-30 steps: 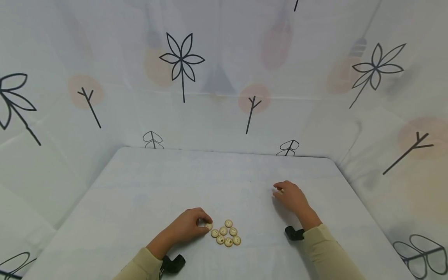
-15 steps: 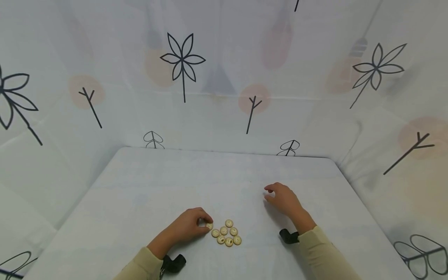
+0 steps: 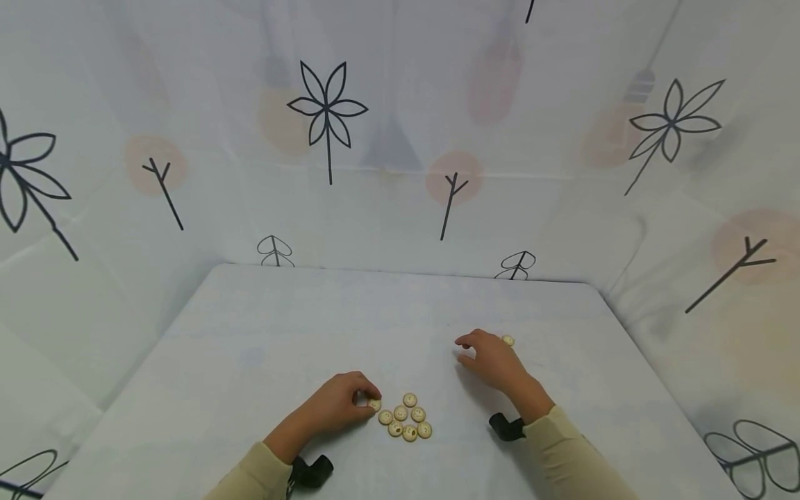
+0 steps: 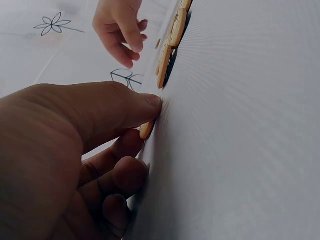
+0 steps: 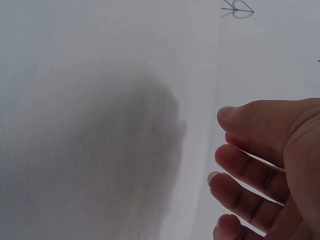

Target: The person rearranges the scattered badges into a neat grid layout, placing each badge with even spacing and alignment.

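My left hand [image 3: 336, 403] pinches a round pale wooden button [image 3: 374, 404] at the table surface, left of a small cluster. In the left wrist view the button's edge [image 4: 145, 131] shows between thumb and fingers. Several similar buttons [image 3: 401, 413] lie flat and close together just right of that hand. Farther back on the right, my right hand [image 3: 495, 361] hovers over the table with its fingers loosely bent and nothing between them. Behind it a single button [image 3: 508, 340] lies on the table, partly covered by the hand. In the right wrist view the fingertips [image 5: 227, 159] are apart.
The white table [image 3: 300, 312] has its far edge against a pale cloth backdrop [image 3: 387, 222] printed with flowers and twigs. Dark wrist devices sit at the left wrist [image 3: 311, 472] and the right wrist [image 3: 506, 427], low over the table.
My right hand has moved left and slightly nearer, uncovering the single button behind it. My left hand keeps its pinch in the same place, and the cluster has not changed.
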Available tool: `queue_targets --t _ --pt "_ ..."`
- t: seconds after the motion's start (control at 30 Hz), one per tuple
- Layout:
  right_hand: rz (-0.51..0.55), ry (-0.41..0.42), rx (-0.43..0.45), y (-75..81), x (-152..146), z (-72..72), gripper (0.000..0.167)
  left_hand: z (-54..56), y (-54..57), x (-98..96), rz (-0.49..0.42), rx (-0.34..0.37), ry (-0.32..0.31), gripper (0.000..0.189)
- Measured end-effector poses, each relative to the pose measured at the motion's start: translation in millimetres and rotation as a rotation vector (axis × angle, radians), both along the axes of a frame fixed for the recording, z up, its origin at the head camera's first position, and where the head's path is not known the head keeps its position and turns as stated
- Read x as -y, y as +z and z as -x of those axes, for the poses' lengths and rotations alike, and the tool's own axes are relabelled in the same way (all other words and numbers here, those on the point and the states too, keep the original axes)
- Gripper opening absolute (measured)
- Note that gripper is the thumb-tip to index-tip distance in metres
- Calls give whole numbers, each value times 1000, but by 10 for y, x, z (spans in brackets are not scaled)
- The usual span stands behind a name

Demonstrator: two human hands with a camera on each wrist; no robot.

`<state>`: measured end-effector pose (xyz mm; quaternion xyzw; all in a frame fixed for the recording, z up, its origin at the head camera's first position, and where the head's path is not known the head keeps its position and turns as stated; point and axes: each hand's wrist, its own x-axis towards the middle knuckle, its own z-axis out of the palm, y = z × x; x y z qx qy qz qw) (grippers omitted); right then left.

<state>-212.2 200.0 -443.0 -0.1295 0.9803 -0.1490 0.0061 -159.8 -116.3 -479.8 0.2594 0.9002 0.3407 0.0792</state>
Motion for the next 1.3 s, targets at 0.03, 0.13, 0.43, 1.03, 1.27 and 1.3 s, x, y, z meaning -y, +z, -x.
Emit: queue_targets --t 0.03,0.13,0.43,1.03,1.27,1.3 --pt "2 5 1 4 13 -6 32 0 0 -1 -1 -2 -3 16" --pt "2 13 9 21 58 -29 32 -5 0 0 -2 -11 -10 16" --pt "-4 37 12 48 188 -107 32 -17 16 2 -7 -11 -19 16" --pt "-6 146 31 29 369 -220 28 -15 -20 15 -10 -7 -21 16" --pt "-12 181 68 78 437 -234 28 -2 12 10 -6 -5 -24 16" --pt "-11 191 75 89 449 -240 28 1 15 9 -5 -4 -25 16"
